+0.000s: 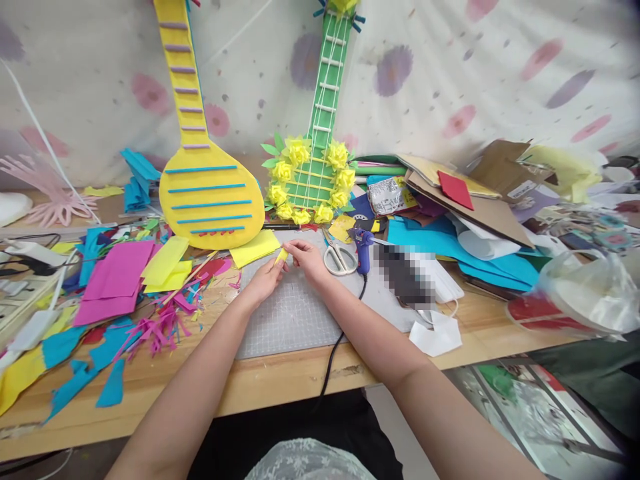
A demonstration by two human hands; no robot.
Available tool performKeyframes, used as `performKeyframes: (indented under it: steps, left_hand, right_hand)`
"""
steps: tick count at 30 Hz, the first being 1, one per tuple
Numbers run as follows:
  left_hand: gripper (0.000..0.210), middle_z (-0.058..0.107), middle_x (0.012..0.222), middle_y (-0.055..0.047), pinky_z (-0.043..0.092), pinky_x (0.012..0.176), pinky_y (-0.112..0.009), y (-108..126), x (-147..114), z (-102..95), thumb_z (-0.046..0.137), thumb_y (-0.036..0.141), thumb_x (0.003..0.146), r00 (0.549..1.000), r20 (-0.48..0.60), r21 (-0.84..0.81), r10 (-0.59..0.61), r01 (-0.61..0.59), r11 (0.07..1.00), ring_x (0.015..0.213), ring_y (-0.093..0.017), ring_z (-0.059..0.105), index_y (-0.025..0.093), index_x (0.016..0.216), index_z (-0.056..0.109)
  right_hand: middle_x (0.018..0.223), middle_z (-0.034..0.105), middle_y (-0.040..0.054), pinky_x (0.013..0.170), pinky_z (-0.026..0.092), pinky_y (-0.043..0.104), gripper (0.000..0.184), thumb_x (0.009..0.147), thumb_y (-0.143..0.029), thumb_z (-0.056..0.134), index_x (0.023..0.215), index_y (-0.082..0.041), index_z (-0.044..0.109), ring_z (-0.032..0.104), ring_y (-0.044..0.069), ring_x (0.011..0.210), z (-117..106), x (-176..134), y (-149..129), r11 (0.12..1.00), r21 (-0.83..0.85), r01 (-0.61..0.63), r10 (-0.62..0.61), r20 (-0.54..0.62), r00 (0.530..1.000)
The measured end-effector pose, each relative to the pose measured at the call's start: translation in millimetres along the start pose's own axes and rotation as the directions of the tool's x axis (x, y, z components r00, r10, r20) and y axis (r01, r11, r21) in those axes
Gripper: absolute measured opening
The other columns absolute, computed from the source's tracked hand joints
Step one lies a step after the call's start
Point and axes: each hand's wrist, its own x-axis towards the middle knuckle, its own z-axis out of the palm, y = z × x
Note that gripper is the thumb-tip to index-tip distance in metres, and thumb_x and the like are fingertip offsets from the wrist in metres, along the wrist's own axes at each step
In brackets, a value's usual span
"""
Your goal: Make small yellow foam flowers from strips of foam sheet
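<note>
Over the grey cutting mat (280,327), my left hand (266,281) and my right hand (306,259) meet, closed around a small folded yellow piece (282,256), which looks like paper. A stack of yellow sheets (255,248) lies just beyond my left hand. White-handled scissors (340,259) rest to the right of my right hand, beside a blue hot glue gun (363,248) with a black cord. Behind the hands stand a yellow lute-shaped craft (213,193) and a green one (320,160) ringed with yellow paper flowers.
Magenta sheets (117,277) and blue and yellow scraps spread over the left side. To the right lie a pixelated dark object (407,275), a white face mask (443,277), blue sheets (460,250) and cardboard (475,213). A plastic-wrapped red-and-white container (550,310) stands near the table edge.
</note>
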Motion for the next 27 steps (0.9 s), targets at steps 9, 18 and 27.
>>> performKeyframes:
  steps: [9, 18, 27]
  left_hand:
    - [0.032, 0.022, 0.053, 0.01, 0.011, 0.036, -0.012, 0.6, -2.5, -13.7, 0.054, 0.05, 0.08, 1.0, 0.013, -0.291, 0.008, -0.004, 0.957, 0.038, -0.002, 0.019, 0.018, 0.082, 0.048]
    - [0.029, 0.026, 0.055, 0.009, 0.013, 0.033, -0.009, 3.3, 0.2, -19.7, 0.06, 0.042, 0.079, 0.997, 0.072, -0.547, -0.003, 0.042, 0.836, 0.038, 0.0, 0.022, 0.016, 0.083, 0.05]
    - [0.028, 0.029, 0.054, 0.007, 0.018, 0.029, -0.01, 4.7, 2.9, -25.1, 0.038, 0.037, 0.091, 0.994, 0.1, -0.72, -0.037, 0.098, 0.687, 0.037, -0.003, 0.026, 0.014, 0.083, 0.052]
  right_hand:
    - [0.063, 0.062, -0.0017, 0.047, 0.037, 0.021, 0.011, 0.067, -0.027, 0.063, 0.068, -0.017, 0.062, 0.046, 0.005, 0.047, -7.3, -5.8, -26.7, 0.944, -0.327, 0.039, -0.002, 0.113, 0.994]
    - [0.067, 0.065, 0.0032, 0.057, 0.041, 0.025, 0.017, 0.066, -0.033, 0.07, 0.073, -0.018, 0.072, 0.054, 0.009, 0.06, -100.4, 5.4, -153.2, 0.481, -0.824, 0.3, 0.022, 0.353, 0.935]
    - [0.099, 0.068, 0.0085, 0.072, 0.042, 0.032, 0.021, 0.076, -0.031, 0.061, 0.091, -0.02, 0.07, 0.06, 0.024, 0.092, -177.1, 85.1, -117.9, -0.413, -0.91, 0.031, 0.039, 0.017, 0.999]
